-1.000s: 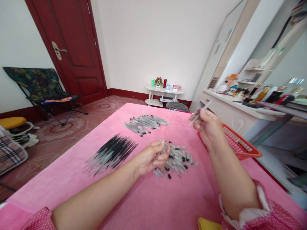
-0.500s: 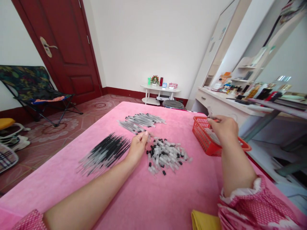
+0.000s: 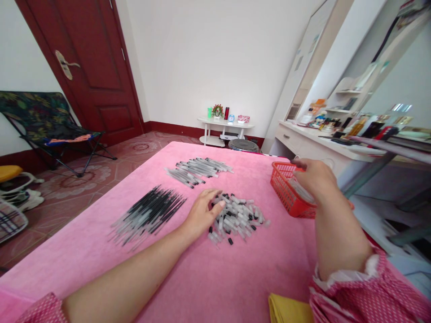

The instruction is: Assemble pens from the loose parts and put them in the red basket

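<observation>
My left hand [image 3: 202, 212] reaches over the left edge of a pile of pen caps [image 3: 235, 217], clear ones mixed with black ends. Its thumb and fingers are apart, with nothing visibly held. My right hand [image 3: 315, 176] hangs over a red plastic basket [image 3: 284, 193], its blurred fingers extended leftward and apart from the thumb. Clear pen parts [image 3: 301, 189] lie in the basket, partly hidden by that hand. Dark pen refills [image 3: 151, 215] lie in a bundle left of my left hand. Beyond it, clear pen barrels with dark tips [image 3: 204, 168] lie in a slanting row.
A pink cloth [image 3: 215, 282] covers the table. Folded yellow fabric [image 3: 289, 309] lies at the near edge. A dressing table [image 3: 303, 139] with bottles stands right, a folding chair [image 3: 50, 125] left, and a small white shelf table [image 3: 218, 123] by the far wall.
My left hand has opened and shifted right onto the caps. My right hand has turned over the basket; the clear piece that stood up from its fingers no longer shows there.
</observation>
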Tool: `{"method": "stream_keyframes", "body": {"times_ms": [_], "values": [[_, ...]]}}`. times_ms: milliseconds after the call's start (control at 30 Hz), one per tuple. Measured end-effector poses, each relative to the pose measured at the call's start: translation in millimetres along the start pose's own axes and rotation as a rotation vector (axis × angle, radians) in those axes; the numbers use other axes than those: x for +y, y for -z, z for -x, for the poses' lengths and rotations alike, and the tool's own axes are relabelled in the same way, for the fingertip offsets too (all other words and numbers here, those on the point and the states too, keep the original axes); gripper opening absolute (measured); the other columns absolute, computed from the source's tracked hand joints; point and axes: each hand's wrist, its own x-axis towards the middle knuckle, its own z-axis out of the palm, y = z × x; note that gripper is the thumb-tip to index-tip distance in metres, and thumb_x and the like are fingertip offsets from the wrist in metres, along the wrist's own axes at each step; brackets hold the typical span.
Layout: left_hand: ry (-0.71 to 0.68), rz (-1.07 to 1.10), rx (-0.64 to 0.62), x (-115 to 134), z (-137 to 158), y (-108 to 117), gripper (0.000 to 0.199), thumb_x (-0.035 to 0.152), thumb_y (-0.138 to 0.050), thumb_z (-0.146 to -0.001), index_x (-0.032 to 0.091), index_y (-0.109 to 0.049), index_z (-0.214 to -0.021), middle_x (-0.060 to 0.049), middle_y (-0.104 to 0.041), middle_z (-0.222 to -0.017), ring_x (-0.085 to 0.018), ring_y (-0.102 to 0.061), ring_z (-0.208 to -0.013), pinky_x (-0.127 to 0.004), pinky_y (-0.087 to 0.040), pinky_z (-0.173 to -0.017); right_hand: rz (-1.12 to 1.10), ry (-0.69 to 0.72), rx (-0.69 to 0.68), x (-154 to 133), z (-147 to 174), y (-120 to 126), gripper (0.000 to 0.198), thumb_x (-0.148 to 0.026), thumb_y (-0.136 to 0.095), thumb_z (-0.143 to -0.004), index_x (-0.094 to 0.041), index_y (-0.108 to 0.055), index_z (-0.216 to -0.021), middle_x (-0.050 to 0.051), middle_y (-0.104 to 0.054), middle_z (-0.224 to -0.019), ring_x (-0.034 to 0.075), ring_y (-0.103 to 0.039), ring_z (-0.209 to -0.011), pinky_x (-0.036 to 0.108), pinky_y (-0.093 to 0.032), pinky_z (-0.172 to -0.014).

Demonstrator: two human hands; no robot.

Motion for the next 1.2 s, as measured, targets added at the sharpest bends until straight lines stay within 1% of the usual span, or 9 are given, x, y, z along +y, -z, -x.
{"method": "stream_keyframes", "body": {"times_ms": [167,267,367,500,633,800,1000,1100,1200], "values": [[-0.080,-0.288,-0.235,14.6,14.4,-15.1,0.087,0.059,-0.061,-0.067,0.022,-0.031,-0.140,-0.015,-0.021,-0.147,-0.033,-0.018,-0.135,-0.048,-0.019,-0.108,-0.301,0.138,-0.148,-42.7,7.9,-9.7,0.029,-0.027,-0.059,-0.070,-0.018,-0.070,-0.095,0.008,-0.071,-0.090,0.021,-0.065,-0.082,0.035,-0.048,-0.079],[-0.082,-0.364,-0.244,20.4,15.5,-25.1,0.088,0.064,-0.057,-0.066,0.025,-0.029,-0.140,-0.014,-0.012,-0.150,-0.035,-0.010,-0.136,-0.052,-0.014,-0.108,-0.439,0.196,-0.165,-51.7,9.5,-18.1,0.023,-0.025,-0.062,-0.068,-0.019,-0.071,-0.088,0.006,-0.071,-0.086,0.021,-0.065,-0.078,0.036,-0.050,-0.076],[-0.094,-0.404,-0.226,24.4,10.4,-33.2,0.080,0.065,-0.052,-0.069,0.027,-0.035,-0.138,-0.013,-0.015,-0.149,-0.037,-0.011,-0.136,-0.055,-0.013,-0.107,-0.468,0.211,-0.134,-49.8,8.9,-21.4,0.021,-0.026,-0.061,-0.068,-0.019,-0.071,-0.086,0.006,-0.071,-0.084,0.021,-0.066,-0.078,0.036,-0.051,-0.073],[-0.111,-0.427,-0.188,26.8,-2.3,-43.9,0.075,0.066,-0.052,-0.069,0.026,-0.044,-0.132,-0.014,-0.028,-0.143,-0.037,-0.022,-0.131,-0.055,-0.018,-0.105,-0.469,0.205,-0.091,-45.4,7.3,-19.3,0.021,-0.028,-0.060,-0.069,-0.020,-0.072,-0.084,0.006,-0.071,-0.082,0.022,-0.065,-0.077,0.035,-0.052,-0.071],[-0.136,-0.418,-0.125,28.5,-16.4,-57.8,0.066,0.063,-0.054,-0.070,0.024,-0.054,-0.123,-0.013,-0.041,-0.132,-0.034,-0.033,-0.123,-0.050,-0.024,-0.104,-0.457,0.213,-0.104,-47.4,7.7,-16.8,0.020,-0.028,-0.060,-0.069,-0.020,-0.072,-0.083,0.006,-0.071,-0.081,0.022,-0.065,-0.077,0.035,-0.051,-0.071],[-0.104,-0.410,-0.090,31.8,-25.0,-67.5,0.063,0.060,-0.055,-0.071,0.021,-0.056,-0.120,-0.014,-0.046,-0.126,-0.033,-0.039,-0.118,-0.048,-0.029,-0.101,-0.444,0.215,-0.115,-53.0,10.1,-18.0,0.019,-0.028,-0.060,-0.069,-0.019,-0.072,-0.081,0.006,-0.071,-0.079,0.022,-0.065,-0.075,0.034,-0.051,-0.070],[-0.067,-0.354,-0.165,37.3,-22.4,-52.3,0.069,0.066,-0.035,-0.079,0.029,-0.035,-0.137,-0.012,-0.030,-0.144,-0.036,-0.019,-0.134,-0.057,-0.016,-0.104,-0.350,0.229,-0.184,-64.7,14.9,-14.0,0.023,-0.027,-0.058,-0.072,-0.016,-0.073,-0.086,0.007,-0.072,-0.083,0.021,-0.065,-0.077,0.031,-0.050,-0.071],[-0.119,-0.327,-0.126,28.9,-29.7,-28.5,0.060,0.057,-0.033,-0.085,0.023,-0.041,-0.134,-0.012,-0.040,-0.139,-0.027,-0.034,-0.128,-0.042,-0.028,-0.104,-0.322,0.241,-0.206,-69.3,17.0,-10.4,0.024,-0.026,-0.057,-0.073,-0.015,-0.072,-0.088,0.008,-0.072,-0.084,0.021,-0.065,-0.077,0.029,-0.049,-0.071],[-0.144,-0.447,-0.063,5.0,-45.1,12.1,0.042,0.043,-0.044,-0.085,0.019,-0.058,-0.117,-0.009,-0.061,-0.114,-0.021,-0.055,-0.105,-0.031,-0.041,-0.092,-0.318,0.237,-0.206,-71.1,18.4,-9.0,0.023,-0.026,-0.057,-0.073,-0.016,-0.073,-0.086,0.007,-0.072,-0.084,0.021,-0.065,-0.078,0.029,-0.049,-0.071]]}}
